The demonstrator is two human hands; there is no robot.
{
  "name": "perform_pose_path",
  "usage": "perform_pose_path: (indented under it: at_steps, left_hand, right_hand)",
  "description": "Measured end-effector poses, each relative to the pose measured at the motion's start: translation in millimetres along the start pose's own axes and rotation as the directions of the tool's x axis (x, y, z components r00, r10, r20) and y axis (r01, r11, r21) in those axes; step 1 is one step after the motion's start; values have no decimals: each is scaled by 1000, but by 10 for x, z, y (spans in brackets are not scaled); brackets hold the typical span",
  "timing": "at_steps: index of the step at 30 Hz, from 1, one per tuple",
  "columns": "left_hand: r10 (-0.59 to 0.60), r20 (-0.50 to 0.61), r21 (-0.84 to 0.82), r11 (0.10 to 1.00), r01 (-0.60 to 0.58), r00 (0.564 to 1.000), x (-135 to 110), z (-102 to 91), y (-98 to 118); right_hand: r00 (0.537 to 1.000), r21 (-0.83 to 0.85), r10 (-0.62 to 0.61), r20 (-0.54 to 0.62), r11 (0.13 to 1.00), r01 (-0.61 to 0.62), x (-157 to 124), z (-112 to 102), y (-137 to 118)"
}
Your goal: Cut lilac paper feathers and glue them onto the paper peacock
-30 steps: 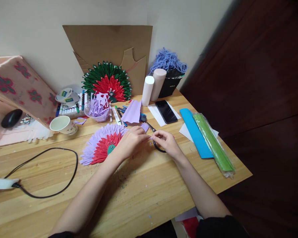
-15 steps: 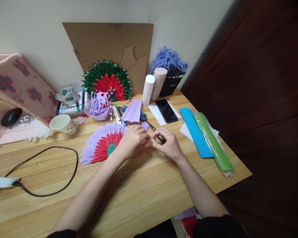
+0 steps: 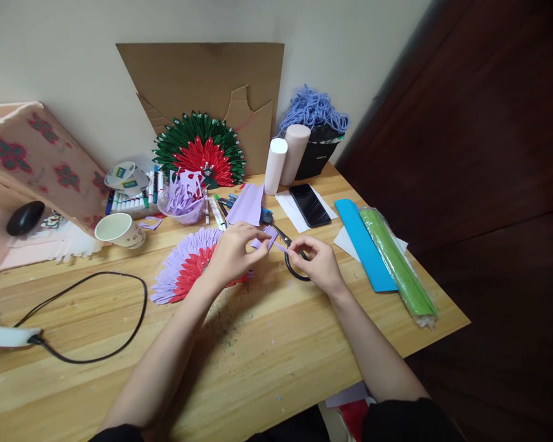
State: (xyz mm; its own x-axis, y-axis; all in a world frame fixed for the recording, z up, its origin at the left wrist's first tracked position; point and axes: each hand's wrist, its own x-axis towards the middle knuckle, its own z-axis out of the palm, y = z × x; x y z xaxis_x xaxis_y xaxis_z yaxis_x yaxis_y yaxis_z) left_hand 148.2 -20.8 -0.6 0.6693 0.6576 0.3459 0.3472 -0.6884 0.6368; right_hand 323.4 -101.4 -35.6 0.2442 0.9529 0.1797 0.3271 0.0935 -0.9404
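So the right hand [image 3: 320,265] has a skinny purple paper strip [image 3: 281,247] pinched between thumb and finger, near the scissors [image 3: 287,264] on the table [image 3: 276,350]. Left hand [image 3: 235,250] is loose, thumb and fingers apart, partly blocking the paper fan [image 3: 184,267].

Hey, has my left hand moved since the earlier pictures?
Yes. Your left hand has shifted left, judged against the black phone.

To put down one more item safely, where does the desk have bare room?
Bare wood shows between the cable and left arm, and between the right arm and green roll; scraps dot the wood between the arms. Crowded: by the right hand, with strip and scissors; farther back, with bowl, markers and phone.
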Motion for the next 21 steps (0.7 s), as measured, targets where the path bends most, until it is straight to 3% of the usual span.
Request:
perform_pose_path:
  at_steps: [4,10,17,21]
  left_hand:
    - [-117,120,-159,978,136,986,-1,107,60]
    - [-250,145,-261,924,280,957,-1,202,57]
    - [-304,163,-267,902,338,939,-5,215,54]
    - [-355,220,-396,819,415,909,-9,259,26]
  right_hand:
    - [999,94,27,34,995,-31,9,8,-9]
    - [999,78,-15,49,997,12,6,17,-17]
    - [992,-83,-120,48,989,123,-18,31,-26]
    - [966,-217,-257,8,943,253,-35,29,-61]
